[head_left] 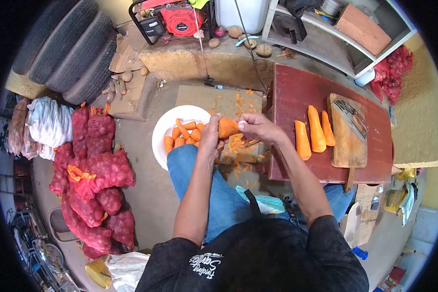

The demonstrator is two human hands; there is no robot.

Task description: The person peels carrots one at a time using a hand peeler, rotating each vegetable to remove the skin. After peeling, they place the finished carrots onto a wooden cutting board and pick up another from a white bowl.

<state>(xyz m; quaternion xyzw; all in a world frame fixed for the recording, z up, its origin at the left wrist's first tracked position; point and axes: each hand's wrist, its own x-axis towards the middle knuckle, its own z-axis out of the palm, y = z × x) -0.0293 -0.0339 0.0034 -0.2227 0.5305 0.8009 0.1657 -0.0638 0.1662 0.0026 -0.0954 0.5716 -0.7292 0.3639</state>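
My left hand [209, 137] is wrapped around a thick orange carrot [227, 128], held above my knees. At the carrot's right end, my right hand [261, 127] has its fingers pinched together, and what is between them is hidden. Just left of my left hand, a white basin [161, 129] holds several unpeeled-looking carrots [183, 130]. Orange peelings [237, 143] lie on flattened cardboard [190, 97] below my hands. To the right, three bright, smooth carrots [316, 130] rest on a dark red table [284, 92].
A wooden cutting board [348, 151] with several knives [351, 117] lies on the table. Red mesh sacks of onions [107, 170] are piled at left, below stacked tires [78, 48]. A red machine [182, 22] and a shelf [321, 44] stand at the back.
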